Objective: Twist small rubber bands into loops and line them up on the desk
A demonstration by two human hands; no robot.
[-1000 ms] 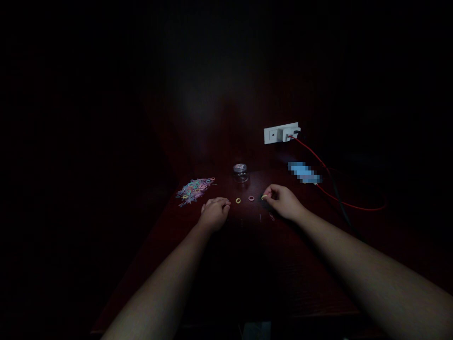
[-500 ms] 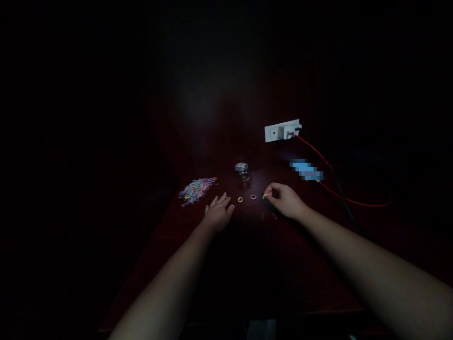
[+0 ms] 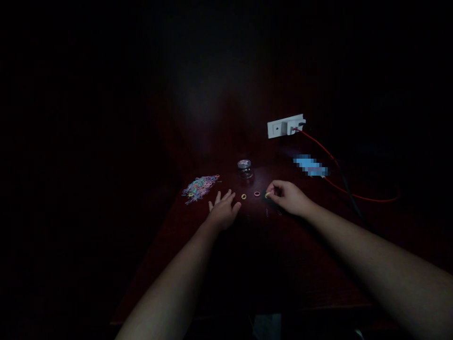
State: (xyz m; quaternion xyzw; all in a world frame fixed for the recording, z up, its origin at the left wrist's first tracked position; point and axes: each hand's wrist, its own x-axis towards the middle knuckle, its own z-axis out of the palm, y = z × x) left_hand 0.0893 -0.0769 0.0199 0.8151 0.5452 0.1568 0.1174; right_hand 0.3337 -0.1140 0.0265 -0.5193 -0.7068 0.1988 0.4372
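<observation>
My left hand (image 3: 224, 210) lies with its fingers spread on the dark red table (image 3: 247, 264), holding nothing. Just beyond its fingertips, to the left, is a pile of small multicoloured elastic hair ties (image 3: 200, 188). Between my hands a yellow hair tie (image 3: 244, 197) and a pink hair tie (image 3: 257, 194) lie apart in a row. Another yellow hair tie (image 3: 268, 194) is pinched between the thumb and fingertips of my right hand (image 3: 286, 197), low over the table. Behind the row stands a clear jar (image 3: 245, 170) with its lid on.
A white wall socket (image 3: 285, 126) with a plugged-in adapter is at the back right. From it a red cable (image 3: 320, 144) runs toward a blurred blue object (image 3: 309, 165), beside a dark cable (image 3: 347, 184). Thin loose strands (image 3: 268, 212) lie near my right hand.
The fingers of my left hand have gone from gathered together to spread out. My right hand keeps its pinch on the yellow hair tie. The whole view has shifted slightly.
</observation>
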